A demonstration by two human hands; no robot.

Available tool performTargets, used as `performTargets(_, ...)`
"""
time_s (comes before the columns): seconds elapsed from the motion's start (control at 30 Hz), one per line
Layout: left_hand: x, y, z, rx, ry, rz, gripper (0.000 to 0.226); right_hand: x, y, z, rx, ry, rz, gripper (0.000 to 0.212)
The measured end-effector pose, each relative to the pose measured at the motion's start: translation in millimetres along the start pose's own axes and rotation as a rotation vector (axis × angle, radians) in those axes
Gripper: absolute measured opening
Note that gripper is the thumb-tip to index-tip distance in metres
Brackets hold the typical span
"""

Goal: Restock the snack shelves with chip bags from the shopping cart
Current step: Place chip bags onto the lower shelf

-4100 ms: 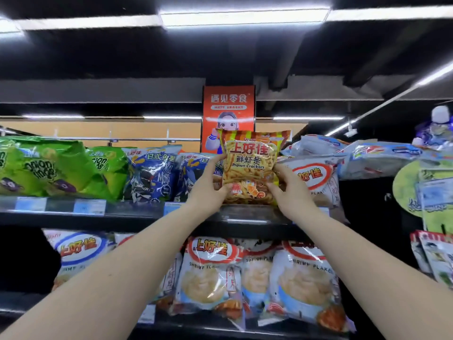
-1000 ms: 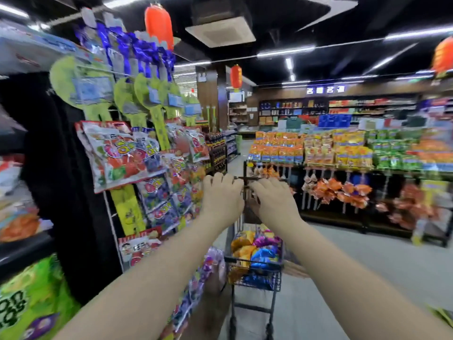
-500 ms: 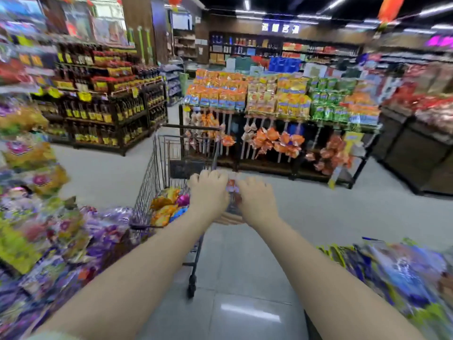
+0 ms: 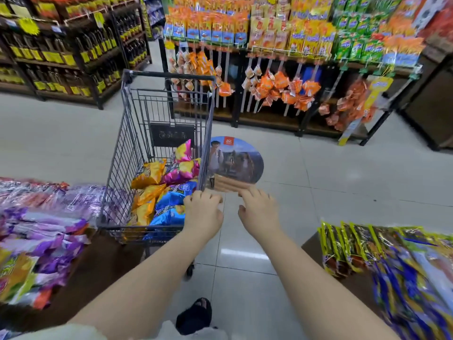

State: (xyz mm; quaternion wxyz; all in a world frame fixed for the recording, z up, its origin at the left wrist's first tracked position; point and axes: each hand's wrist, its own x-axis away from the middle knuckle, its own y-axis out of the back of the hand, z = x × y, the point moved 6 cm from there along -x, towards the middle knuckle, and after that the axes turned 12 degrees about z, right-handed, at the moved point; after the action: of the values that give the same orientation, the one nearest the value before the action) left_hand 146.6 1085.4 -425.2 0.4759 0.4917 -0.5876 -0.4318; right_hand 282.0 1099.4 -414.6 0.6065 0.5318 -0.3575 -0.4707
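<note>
The cart (image 4: 131,148) stands on the floor (image 4: 331,182), left of centre, its wire walls upright. The chip bags (image 4: 169,195) lie piled in its basket: yellow, pink and blue, heaped toward the near end and below the rim.

The left hand (image 4: 203,213) is at the cart's near right corner, its fingers (image 4: 203,196) curled just at the rim's end. Whether they grip the wire cannot be told. The right hand (image 4: 259,211) hovers beside it over bare tile, fingers (image 4: 252,192) loosely spread and holding nothing. A round printed disc (image 4: 235,160) shows just right of the cart wall, beyond both hands; whether it lies on the floor is unclear.

Open tile runs right of the cart and ahead to the far rack (image 4: 282,52) hung with orange packets. Near left, a display of purple packets (image 4: 49,229) crowds the cart's left wall — touching or nearly so. Near right, the edge of a display of yellow-and-blue packs (image 4: 392,266) stands well apart from the cart. Bottle shelves (image 4: 61,50) line the far left. A black slipper (image 4: 196,312) shows below, between the forearms.
</note>
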Motion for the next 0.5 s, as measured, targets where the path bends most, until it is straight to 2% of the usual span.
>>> performTargets(0.13, -62.5, -23.4, 24.2, -0.041, -0.005, 0.143, 0.035, -63.6, -39.8, 2.1, -0.063, -0.034, 0.124, 0.036)
performTargets(0.23, -112.2, -30.1, 41.3, -0.031, 0.012, 0.179, 0.035, -102.6, -68.0, -4.4, -0.111, -0.039, 0.196, 0.033)
performTargets(0.37, -162.5, -36.6, 74.4, 0.047, 0.132, 0.222, 0.035, -148.9, -100.1, -13.1, -0.148, -0.007, 0.347, 0.035)
performTargets(0.5, -207.3, -46.7, 111.8, 0.098, 0.298, 0.225, 0.033, -216.0, -118.9, -9.4, -0.207, 0.127, 0.388, 0.035)
